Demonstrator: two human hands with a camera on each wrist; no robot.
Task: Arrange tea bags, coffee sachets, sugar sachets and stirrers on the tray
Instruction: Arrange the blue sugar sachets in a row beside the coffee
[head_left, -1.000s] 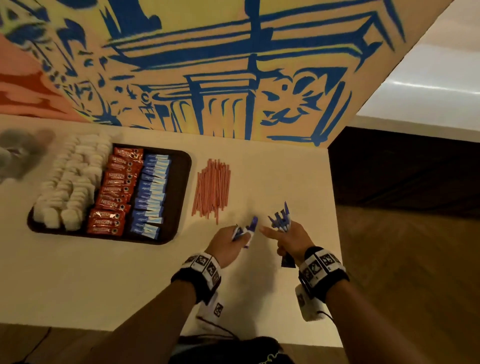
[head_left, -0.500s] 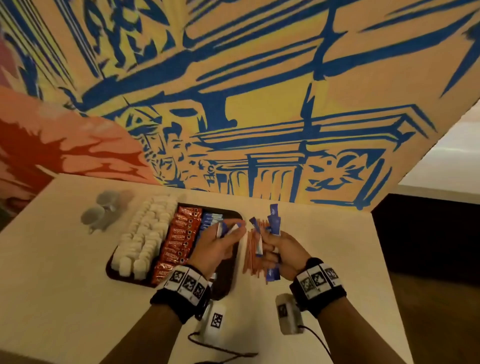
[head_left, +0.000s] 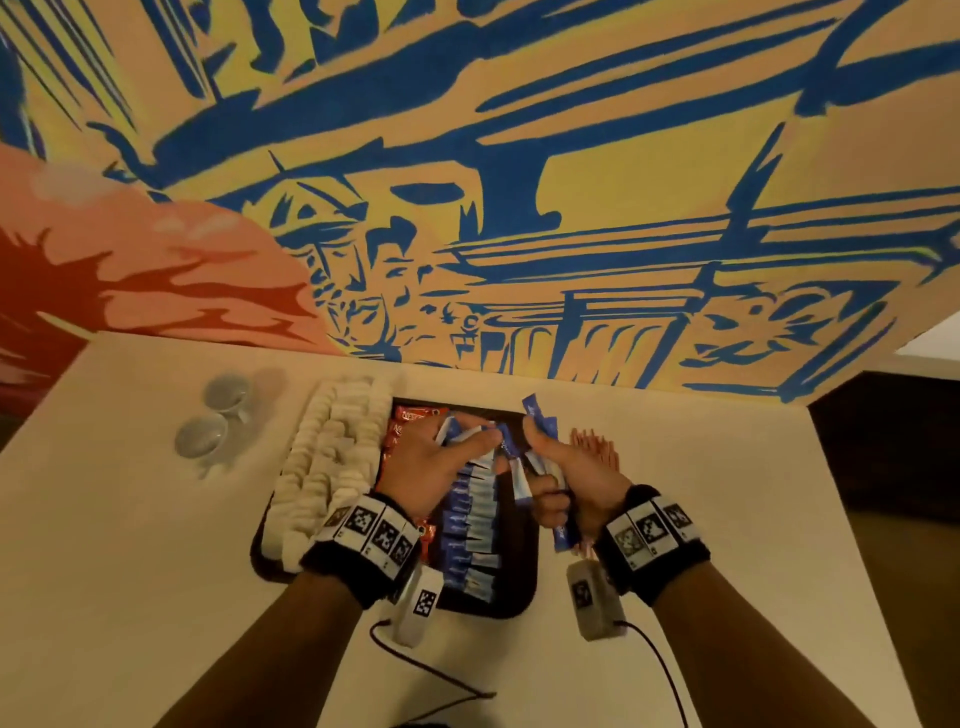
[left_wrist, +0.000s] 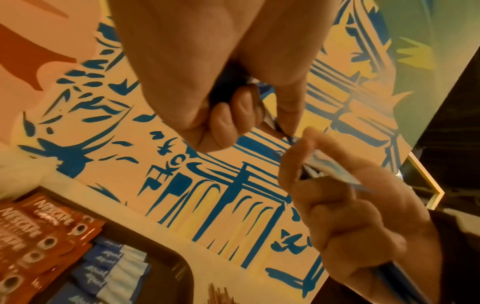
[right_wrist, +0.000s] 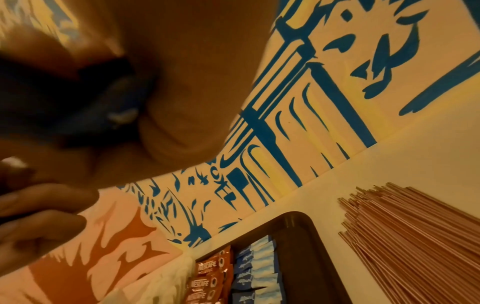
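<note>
- Head view: the left hand (head_left: 436, 467) pinches one sugar packet (head_left: 470, 435) above the tray (head_left: 519, 597), directly over the blue row (head_left: 475, 530).
- Left wrist view: the right hand (left_wrist: 363, 216) grips a bunch alongside.
- Right wrist view: the stirrers (right_wrist: 415, 236) lie on the surface beside the tray.

Palm (right_wrist: 155, 72) fills the top left, fingers (right_wrist: 39, 226) curled. Below: tray (right_wrist: 319, 246) with coffee sachets (right_wrist: 205, 275) beside sugar sachets (right_wrist: 254, 265), stirrers (right_wrist: 415, 242) piled just right of it.
</note>
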